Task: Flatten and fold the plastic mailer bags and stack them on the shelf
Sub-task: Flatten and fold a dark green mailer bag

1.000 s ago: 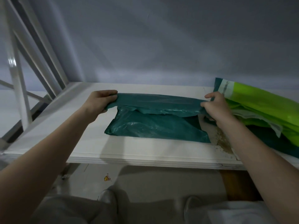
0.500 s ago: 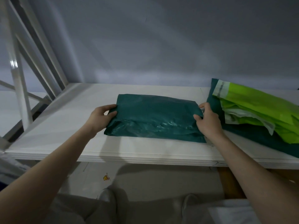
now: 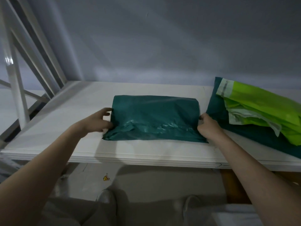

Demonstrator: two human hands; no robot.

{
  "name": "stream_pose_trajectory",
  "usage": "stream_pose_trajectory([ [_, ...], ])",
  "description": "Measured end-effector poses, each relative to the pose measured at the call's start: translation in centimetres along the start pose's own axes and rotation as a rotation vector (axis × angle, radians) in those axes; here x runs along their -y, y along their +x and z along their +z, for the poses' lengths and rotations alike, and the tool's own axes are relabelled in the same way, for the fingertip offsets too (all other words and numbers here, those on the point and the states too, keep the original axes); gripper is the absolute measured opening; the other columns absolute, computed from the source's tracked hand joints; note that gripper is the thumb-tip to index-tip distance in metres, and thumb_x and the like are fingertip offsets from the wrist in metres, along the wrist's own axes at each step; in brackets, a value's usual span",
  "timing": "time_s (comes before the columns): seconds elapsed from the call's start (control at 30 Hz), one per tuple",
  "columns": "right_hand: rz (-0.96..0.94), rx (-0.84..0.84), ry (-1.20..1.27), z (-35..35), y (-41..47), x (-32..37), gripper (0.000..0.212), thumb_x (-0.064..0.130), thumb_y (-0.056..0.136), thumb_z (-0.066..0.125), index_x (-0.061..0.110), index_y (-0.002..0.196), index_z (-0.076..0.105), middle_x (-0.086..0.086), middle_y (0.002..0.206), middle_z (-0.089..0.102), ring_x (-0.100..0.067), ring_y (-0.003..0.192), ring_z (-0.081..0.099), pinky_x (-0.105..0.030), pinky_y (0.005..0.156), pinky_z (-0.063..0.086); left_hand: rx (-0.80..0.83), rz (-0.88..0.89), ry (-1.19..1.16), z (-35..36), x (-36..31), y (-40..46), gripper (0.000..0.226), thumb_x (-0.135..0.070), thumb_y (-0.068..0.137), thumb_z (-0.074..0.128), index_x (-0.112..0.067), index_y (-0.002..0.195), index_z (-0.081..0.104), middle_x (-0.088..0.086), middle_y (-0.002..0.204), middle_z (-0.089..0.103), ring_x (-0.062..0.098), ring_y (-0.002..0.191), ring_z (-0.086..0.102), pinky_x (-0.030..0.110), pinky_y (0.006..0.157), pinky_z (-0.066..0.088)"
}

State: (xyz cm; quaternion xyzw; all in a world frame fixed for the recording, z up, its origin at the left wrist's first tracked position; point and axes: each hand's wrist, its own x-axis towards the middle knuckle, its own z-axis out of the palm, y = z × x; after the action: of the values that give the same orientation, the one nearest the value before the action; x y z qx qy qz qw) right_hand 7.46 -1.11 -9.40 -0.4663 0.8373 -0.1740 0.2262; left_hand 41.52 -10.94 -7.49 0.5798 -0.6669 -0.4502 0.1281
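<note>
From the head camera, a folded dark green mailer bag (image 3: pixel 154 117) lies flat on the white shelf (image 3: pixel 68 121), near the middle, with its long axis running left to right along the shelf's front edge; the folded-over upper layer ends short of the near edge, so a shiny crinkled strip shows there. The left hand (image 3: pixel 97 120) holds the bag's left edge, thumb on the near side and fingers curled at the far side. The right hand (image 3: pixel 207 127) grips the right edge, though its fingertips are hidden under the plastic. Well to the right, a lime green bag (image 3: pixel 263 110) rests crumpled on another dark green bag (image 3: pixel 254 136), both cut off by the frame. A pale strip on the lime bag bears no readable writing. Light shoes (image 3: pixel 105 197) show dimly below.
</note>
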Motion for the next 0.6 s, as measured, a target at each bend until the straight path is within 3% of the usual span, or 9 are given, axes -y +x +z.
stream_pose_trajectory([
  [0.13, 0.111, -0.122, 0.343, -1.3, 2.3, 1.2, 0.034, 0.02, 0.093, 0.03, 0.002, 0.109, 0.054, -0.021, 0.111, 0.059, -0.036, 0.099, 0.058, -0.043, 0.091, 0.048, -0.244, -0.037, -0.177, -1.9, -1.0, 1.8, 0.038, -0.016, 0.095, 0.043, -0.008, 0.133, 0.043, 0.012, 0.123, 0.051, 0.024, 0.106, 0.051, 0.035, 0.084, 0.04],
  [0.23, 0.185, -0.086, 0.526, -1.9, 3.8, 2.4, 0.036, 0.033, 0.093, 0.029, 0.006, 0.102, 0.05, -0.017, 0.109, 0.058, -0.034, 0.1, 0.057, -0.046, 0.096, 0.046, -0.322, -0.102, -0.242, -2.1, -1.7, 4.0, 0.042, -0.028, 0.098, 0.033, -0.001, 0.129, 0.044, 0.015, 0.129, 0.05, 0.026, 0.102, 0.05, 0.035, 0.085, 0.039],
  [0.3, 0.196, -0.049, 0.522, -1.6, 4.9, 3.1, 0.043, 0.042, 0.096, 0.028, 0.01, 0.115, 0.049, -0.015, 0.116, 0.053, -0.031, 0.107, 0.054, -0.041, 0.1, 0.043, -0.309, -0.136, -0.263, -1.5, -2.1, 5.5, 0.051, -0.037, 0.099, 0.029, 0.002, 0.129, 0.045, 0.017, 0.13, 0.051, 0.026, 0.1, 0.049, 0.035, 0.086, 0.039],
  [0.37, 0.188, -0.052, 0.491, -1.1, 6.5, 3.8, 0.06, 0.047, 0.098, 0.025, 0.004, 0.137, 0.038, -0.016, 0.136, 0.045, -0.032, 0.122, 0.046, -0.037, 0.103, 0.036, -0.3, -0.166, -0.289, -0.8, -2.4, 7.2, 0.061, -0.046, 0.098, 0.028, 0.003, 0.13, 0.043, 0.017, 0.129, 0.051, 0.028, 0.102, 0.051, 0.036, 0.086, 0.041],
  [0.47, 0.196, -0.089, 0.512, -0.4, 7.8, 4.7, 0.066, 0.048, 0.098, 0.027, 0.0, 0.143, 0.028, -0.017, 0.148, 0.034, -0.032, 0.13, 0.038, -0.034, 0.103, 0.033, -0.345, -0.219, -0.284, 0.2, -2.2, 9.2, 0.069, -0.054, 0.094, 0.034, 0.003, 0.131, 0.043, 0.019, 0.13, 0.049, 0.035, 0.114, 0.05, 0.04, 0.093, 0.043],
  [0.53, 0.205, -0.127, 0.482, 0.2, 8.4, 4.8, 0.062, 0.044, 0.099, 0.031, -0.003, 0.14, 0.032, -0.019, 0.144, 0.038, -0.034, 0.127, 0.041, -0.034, 0.101, 0.035, -0.425, -0.213, -0.196, 0.7, -1.8, 10.1, 0.057, -0.05, 0.093, 0.041, 0.002, 0.109, 0.058, 0.019, 0.114, 0.055, 0.036, 0.107, 0.053, 0.041, 0.095, 0.045],
  [0.6, 0.183, -0.189, 0.418, 0.8, 8.9, 4.5, 0.05, 0.036, 0.1, 0.032, -0.005, 0.123, 0.049, -0.023, 0.127, 0.051, -0.036, 0.117, 0.049, -0.035, 0.091, 0.041, -0.504, -0.149, -0.113, 1.3, -1.9, 10.4, 0.04, -0.041, 0.094, 0.046, -0.005, 0.086, 0.061, 0.017, 0.096, 0.058, 0.035, 0.099, 0.057, 0.036, 0.089, 0.045],
])
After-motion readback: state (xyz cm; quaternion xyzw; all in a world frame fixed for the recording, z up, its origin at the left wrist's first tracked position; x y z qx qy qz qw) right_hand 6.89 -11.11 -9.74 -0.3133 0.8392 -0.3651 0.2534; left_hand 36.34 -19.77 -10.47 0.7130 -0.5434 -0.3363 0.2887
